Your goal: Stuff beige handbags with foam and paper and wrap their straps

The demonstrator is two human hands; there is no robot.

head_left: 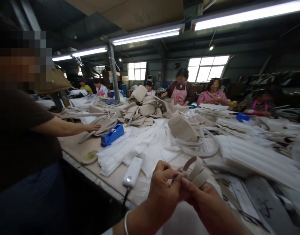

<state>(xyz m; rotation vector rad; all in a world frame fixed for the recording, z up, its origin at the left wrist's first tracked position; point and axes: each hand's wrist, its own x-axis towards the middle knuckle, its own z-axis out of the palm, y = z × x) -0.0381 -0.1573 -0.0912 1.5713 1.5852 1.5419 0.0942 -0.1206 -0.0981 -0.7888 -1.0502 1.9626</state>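
Left hand, right hand: each grip pinched on looped beige strap. Blue tape dispenser stands on desk.

A thin, smooth, whitish bangle rings the left wrist at the bottom of the frame; near it shows a bit of pale sleeve.

The strap and bag look matt and leather-like, the dispenser smooth plastic, the device glossy plastic, the bangle smooth metal.
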